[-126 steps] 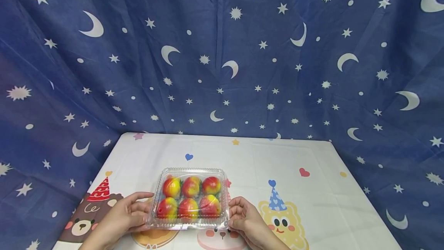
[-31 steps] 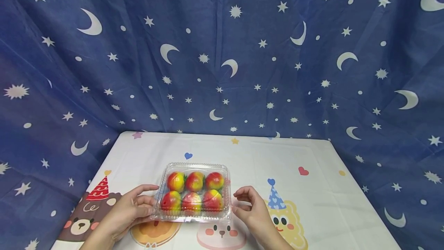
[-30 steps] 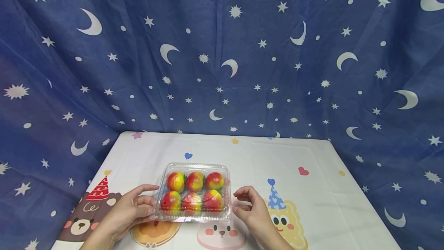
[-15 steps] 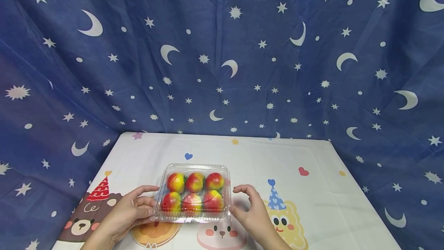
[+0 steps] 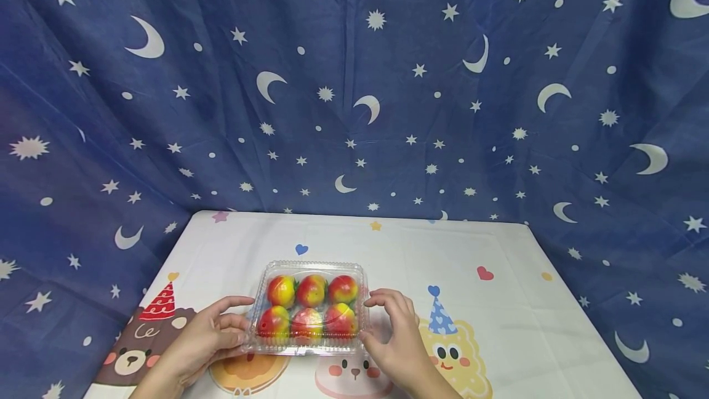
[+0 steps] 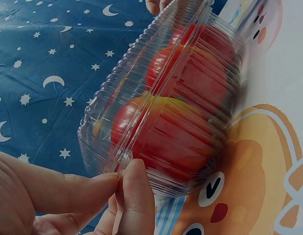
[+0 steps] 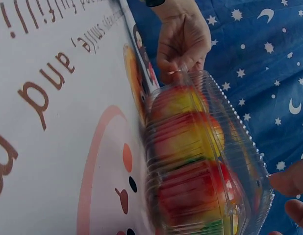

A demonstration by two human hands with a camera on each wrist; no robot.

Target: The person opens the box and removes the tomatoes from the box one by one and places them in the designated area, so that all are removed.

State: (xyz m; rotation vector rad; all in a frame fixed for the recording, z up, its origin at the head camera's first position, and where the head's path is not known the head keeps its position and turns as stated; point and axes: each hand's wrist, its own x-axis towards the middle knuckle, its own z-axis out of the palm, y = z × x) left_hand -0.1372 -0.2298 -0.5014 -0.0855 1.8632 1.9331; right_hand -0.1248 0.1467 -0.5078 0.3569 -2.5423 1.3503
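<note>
Fruits [image 5: 311, 292], six; container [image 5: 307, 350], one

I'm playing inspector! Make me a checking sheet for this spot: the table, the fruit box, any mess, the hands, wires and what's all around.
Surface: white tablecloth printed with cartoon characters, hearts and stars.
Job's things: clear plastic box with six red-and-yellow fruits inside, in two rows of three.
Clutter: nothing seen.
Left hand: pinches the box's edge near its front left corner.
Right hand: at the box's right edge; whether it grips is hard to tell.
Cables: nothing seen.
Surroundings: blue curtain with pale moons and stars, behind the table and at both sides.
</note>
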